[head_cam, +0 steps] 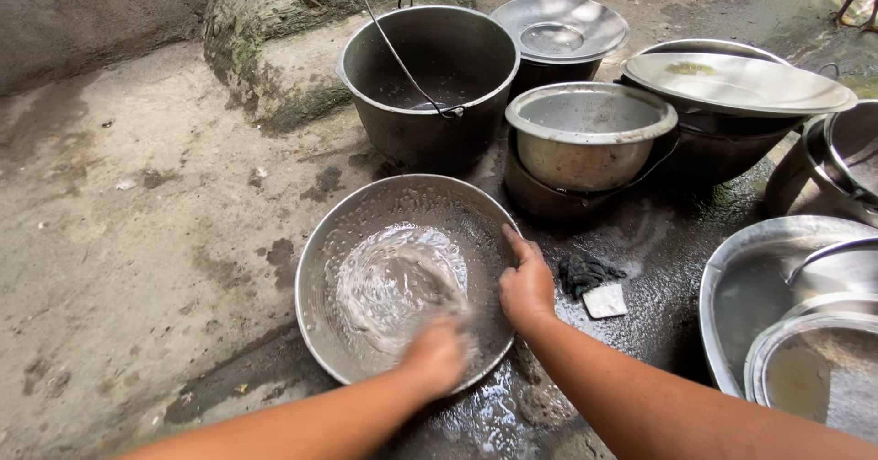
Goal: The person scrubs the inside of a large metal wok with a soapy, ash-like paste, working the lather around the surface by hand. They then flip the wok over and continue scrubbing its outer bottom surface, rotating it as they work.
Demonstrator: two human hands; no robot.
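A wide, dented metal basin (384, 206) lies tilted on wet concrete, with foamy water swirling in its middle. My left hand (433, 356) is inside the basin at its near edge and is blurred by motion; whether it holds anything cannot be made out. My right hand (526, 283) grips the basin's right rim, thumb over the edge.
Behind the basin stand a dark bucket (430, 67) with a wire handle, a metal bowl (590, 135) stacked on a pot, and lidded pots (736, 83). More metal pans (759, 286) sit at the right. A dark rag (585, 272) and a white soap piece (605, 301) lie beside my right hand.
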